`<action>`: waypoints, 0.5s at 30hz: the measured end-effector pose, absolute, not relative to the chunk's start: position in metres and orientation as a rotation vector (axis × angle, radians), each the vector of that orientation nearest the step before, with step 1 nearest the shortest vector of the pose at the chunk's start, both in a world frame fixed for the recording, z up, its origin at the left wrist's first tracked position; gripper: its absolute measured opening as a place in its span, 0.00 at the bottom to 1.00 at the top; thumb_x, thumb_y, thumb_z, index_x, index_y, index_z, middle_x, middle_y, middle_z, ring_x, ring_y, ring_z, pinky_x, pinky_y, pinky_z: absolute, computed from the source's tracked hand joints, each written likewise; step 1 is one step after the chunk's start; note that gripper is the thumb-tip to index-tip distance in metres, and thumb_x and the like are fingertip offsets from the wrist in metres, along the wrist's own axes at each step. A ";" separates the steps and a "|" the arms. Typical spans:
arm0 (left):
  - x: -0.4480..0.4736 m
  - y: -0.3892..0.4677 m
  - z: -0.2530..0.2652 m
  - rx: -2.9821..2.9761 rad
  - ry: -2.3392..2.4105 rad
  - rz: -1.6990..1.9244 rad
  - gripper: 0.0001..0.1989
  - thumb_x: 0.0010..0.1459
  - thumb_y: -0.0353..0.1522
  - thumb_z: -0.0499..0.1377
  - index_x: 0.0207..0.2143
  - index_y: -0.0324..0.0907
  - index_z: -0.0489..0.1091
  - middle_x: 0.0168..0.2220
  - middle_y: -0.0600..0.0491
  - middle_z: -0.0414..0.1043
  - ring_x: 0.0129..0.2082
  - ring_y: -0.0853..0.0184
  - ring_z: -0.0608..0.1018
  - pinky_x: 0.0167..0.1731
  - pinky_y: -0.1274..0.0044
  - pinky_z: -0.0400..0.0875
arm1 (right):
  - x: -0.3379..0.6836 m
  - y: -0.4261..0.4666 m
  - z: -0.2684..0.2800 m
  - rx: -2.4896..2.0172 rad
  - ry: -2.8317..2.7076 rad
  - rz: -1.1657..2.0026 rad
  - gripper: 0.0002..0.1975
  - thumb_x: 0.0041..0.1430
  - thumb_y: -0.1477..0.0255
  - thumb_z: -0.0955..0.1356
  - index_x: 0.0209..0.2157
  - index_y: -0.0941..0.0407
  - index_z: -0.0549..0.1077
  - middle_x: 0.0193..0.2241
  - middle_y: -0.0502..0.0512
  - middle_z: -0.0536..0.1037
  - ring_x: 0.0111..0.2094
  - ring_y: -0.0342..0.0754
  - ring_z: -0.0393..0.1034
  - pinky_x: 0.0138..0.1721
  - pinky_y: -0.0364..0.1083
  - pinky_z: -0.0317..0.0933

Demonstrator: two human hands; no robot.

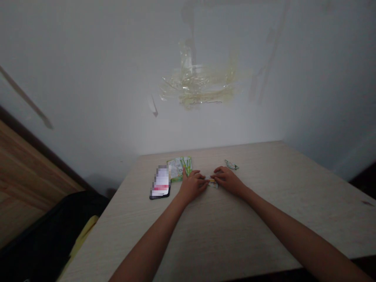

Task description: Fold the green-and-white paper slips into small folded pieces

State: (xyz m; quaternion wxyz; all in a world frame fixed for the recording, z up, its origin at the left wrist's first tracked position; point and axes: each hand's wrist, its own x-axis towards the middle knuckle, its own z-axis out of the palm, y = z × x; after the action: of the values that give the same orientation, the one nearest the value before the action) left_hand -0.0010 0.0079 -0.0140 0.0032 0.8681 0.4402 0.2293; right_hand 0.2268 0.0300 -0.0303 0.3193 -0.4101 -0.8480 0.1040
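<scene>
My left hand point(194, 185) and my right hand point(228, 181) rest on the table with their fingertips almost meeting. Between them lies a small, flat, pale printed piece point(213, 183) with a yellow strip, pinched at its two sides by bent fingers. Its exact kind is too small to tell, and my fingers cover part of it. A green and white printed packet point(175, 169) lies just behind my left hand, whose thumb reaches over its edge. Beyond my right hand is a small crumpled green and white scrap point(232, 165).
A phone point(161, 184) with a blurred screen lies to the left of my left hand. The pale wooden table point(264, 164) meets a wall point(117, 78) with peeling clear tape point(199, 88). Dark cloth point(79, 207) and yellow cloth point(84, 235) are beyond the left edge.
</scene>
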 end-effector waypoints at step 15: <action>0.000 0.007 -0.015 2.716 1.401 0.743 0.09 0.62 0.39 0.56 0.39 0.56 0.77 0.42 0.55 0.77 0.53 0.58 0.70 0.58 0.43 0.30 | 0.226 0.027 -0.027 -1.138 -2.225 0.205 0.11 0.62 0.67 0.66 0.37 0.53 0.81 0.40 0.59 0.76 0.42 0.50 0.69 0.47 0.50 0.62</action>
State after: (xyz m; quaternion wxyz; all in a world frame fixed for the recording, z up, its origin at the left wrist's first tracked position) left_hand 0.0003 0.0073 -0.0151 -0.0020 0.8635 0.4455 0.2362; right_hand 0.2262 0.0268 -0.0269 0.3117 -0.4311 -0.8432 0.0777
